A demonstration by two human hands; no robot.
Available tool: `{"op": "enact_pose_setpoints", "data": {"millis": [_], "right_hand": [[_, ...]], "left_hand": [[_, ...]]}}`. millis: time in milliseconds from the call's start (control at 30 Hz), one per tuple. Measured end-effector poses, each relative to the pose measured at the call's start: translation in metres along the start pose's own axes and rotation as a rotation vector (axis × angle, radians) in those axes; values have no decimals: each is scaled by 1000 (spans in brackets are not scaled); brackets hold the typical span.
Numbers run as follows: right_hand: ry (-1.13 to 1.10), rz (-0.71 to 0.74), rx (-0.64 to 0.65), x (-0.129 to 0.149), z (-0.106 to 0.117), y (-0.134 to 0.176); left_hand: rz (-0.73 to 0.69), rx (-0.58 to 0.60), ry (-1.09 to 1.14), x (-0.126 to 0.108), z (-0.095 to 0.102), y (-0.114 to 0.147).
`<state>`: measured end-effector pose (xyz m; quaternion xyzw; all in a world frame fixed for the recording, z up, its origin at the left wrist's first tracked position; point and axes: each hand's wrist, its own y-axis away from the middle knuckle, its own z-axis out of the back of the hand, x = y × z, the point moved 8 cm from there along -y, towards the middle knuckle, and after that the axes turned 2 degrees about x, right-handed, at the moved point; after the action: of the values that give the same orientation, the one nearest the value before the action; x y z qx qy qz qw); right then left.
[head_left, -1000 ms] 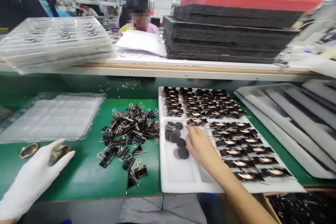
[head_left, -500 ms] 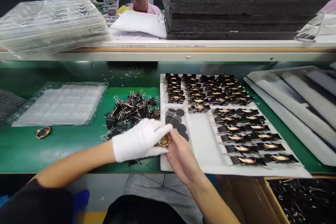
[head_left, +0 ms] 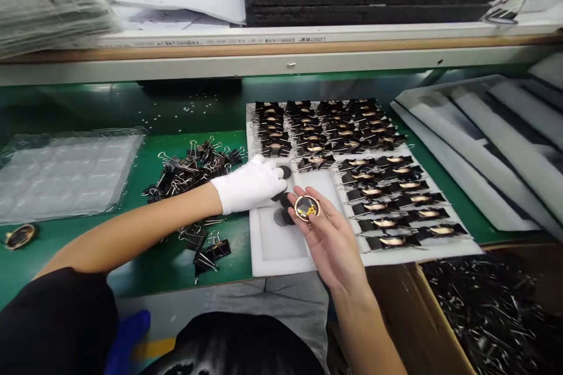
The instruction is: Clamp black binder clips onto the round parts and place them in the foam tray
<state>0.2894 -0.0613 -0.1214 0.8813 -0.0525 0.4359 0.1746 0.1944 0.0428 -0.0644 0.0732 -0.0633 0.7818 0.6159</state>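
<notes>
My left hand (head_left: 253,184), in a white glove, reaches over the white foam tray (head_left: 275,252). Its fingertips close on a thin black disc (head_left: 285,172), and more dark discs (head_left: 281,218) lie just below. Bare and palm up, my right hand (head_left: 332,234) holds a round gold-rimmed medallion (head_left: 307,208) by its edge. The medallion has a dark inside with a small gold figure. Left of the tray is a heap of black binder clips (head_left: 189,167). Rows of gold-rimmed pieces clamped in binder clips (head_left: 373,190) fill the tray's far and right parts.
Clear plastic blister trays (head_left: 65,170) lie at left, near another gold-rimmed piece (head_left: 20,237). White foam sheets (head_left: 492,146) lean at right. A box of binder clips (head_left: 488,310) stands at the lower right. A shelf edge (head_left: 197,61) runs across the back.
My hands have parted: the left has moved from the medallion up to the discs, while the right keeps the medallion and has turned palm up. The view has tilted down and shifted right.
</notes>
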Motion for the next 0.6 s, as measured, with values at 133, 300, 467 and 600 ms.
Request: {"op": "enact_pose_setpoints", "data": {"millis": [133,300,467,600], "right_hand": [[-57,-12,-56,-2,0,-2],[-139,-49,69,-14,-30,-6],[-163,-113,154,-25,-57,1],[-225,-145,205,-30,-71,5]], "left_hand": [[85,-187,-5,6,35,18],[78,-483,178,-5,71,44],[82,-435,9,-22,59,51],[72,-516,55,-20,62,64]]}}
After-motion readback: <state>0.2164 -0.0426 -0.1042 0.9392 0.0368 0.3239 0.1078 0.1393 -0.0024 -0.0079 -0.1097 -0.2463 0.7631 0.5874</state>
